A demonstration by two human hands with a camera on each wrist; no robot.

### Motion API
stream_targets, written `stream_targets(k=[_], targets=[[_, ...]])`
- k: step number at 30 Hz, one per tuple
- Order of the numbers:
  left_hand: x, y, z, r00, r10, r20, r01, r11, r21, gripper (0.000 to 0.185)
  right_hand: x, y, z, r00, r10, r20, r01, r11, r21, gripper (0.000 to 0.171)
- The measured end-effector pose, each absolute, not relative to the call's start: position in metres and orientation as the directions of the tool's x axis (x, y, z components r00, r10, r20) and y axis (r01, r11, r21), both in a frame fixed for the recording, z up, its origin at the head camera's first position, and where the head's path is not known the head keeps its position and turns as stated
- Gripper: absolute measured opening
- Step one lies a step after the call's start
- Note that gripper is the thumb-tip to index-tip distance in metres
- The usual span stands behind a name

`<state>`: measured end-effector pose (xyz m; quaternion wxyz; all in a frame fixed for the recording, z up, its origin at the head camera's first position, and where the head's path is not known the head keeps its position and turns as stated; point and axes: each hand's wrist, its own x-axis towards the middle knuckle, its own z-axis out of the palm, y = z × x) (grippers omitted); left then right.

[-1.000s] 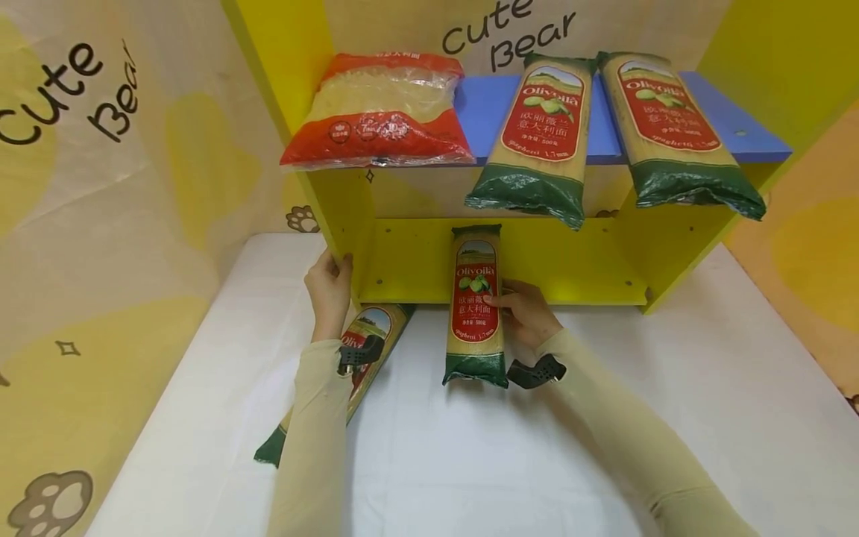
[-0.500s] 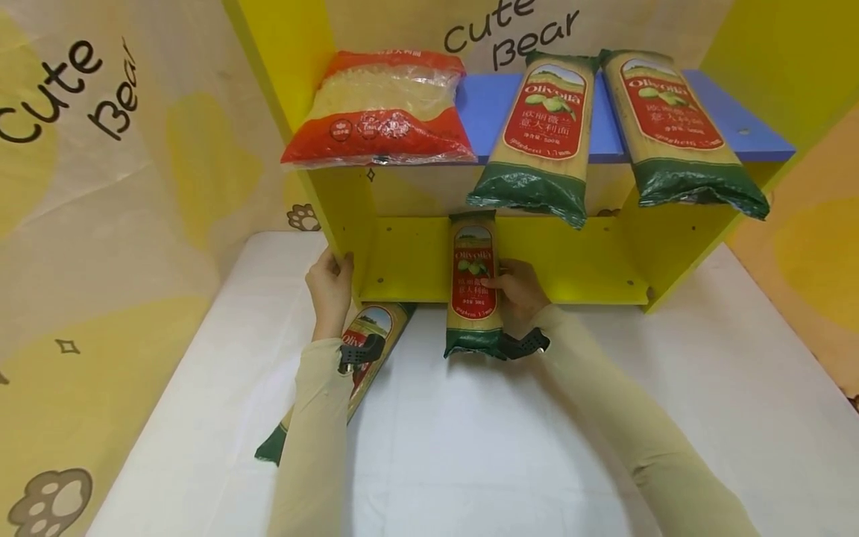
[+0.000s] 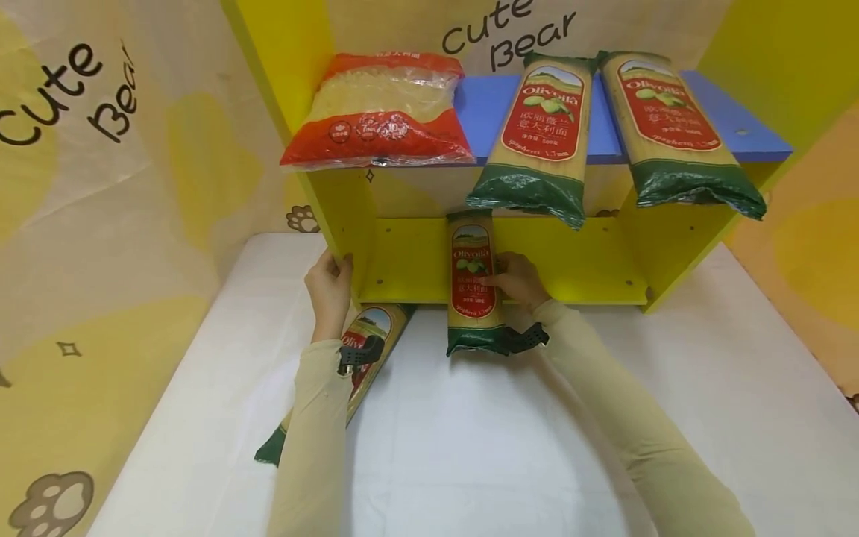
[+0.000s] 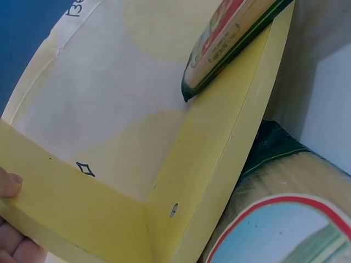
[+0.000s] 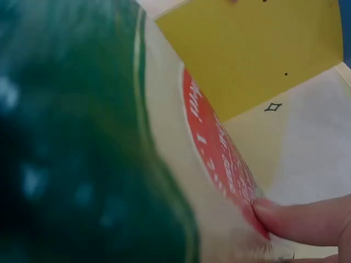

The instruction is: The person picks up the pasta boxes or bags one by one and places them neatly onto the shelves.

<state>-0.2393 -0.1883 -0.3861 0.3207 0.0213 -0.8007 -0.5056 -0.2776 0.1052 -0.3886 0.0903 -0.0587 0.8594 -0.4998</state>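
right hand (image 3: pixel 515 282) grips spaghetti pack (image 3: pixel 473 280) — left hand (image 3: pixel 329 287) grips shelf side (image 3: pixel 342 216)

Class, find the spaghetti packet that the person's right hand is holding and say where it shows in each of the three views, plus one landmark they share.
Head: the held spaghetti packet is at centre, gripped by the right hand, its top on the yellow shelf.
Left wrist: packet at top right, over the shelf board.
Right wrist: packet fills the left and centre.
Shared landmark: the yellow shelf.
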Motion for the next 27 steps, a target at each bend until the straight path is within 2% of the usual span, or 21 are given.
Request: stream_targets(k=[2,10,19,27], targets=[[-0.239,-0.189,-0.386,-0.791,-0.357,0.496,0.292,0.492,0.82,0.021,-0.278,0.106,-0.388,-0.978,-0.19,-0.09,-0.028,0.543,-0.839,0.057],[-0.239,-0.189,-0.386,-0.794,-0.354,0.493,0.294,0.486,0.823,0.022,-0.275,0.111,-0.392,-0.98,-0.176,-0.095,-0.011,0.52,-0.854,0.06],[-0.24,-0.189,-0.385,-0.784,-0.356,0.509,0.304,0.494,0.815,0.021,-0.266,0.117,-0.393,-0.987,-0.158,-0.021,-0.071,0.554,-0.829,0.05],[-0.239,-0.189,-0.386,-0.791,-0.354,0.499,0.303,0.482,0.822,0.022,-0.256,0.124,-0.396,-0.983,-0.179,-0.052,-0.042,0.485,-0.874,0.049]])
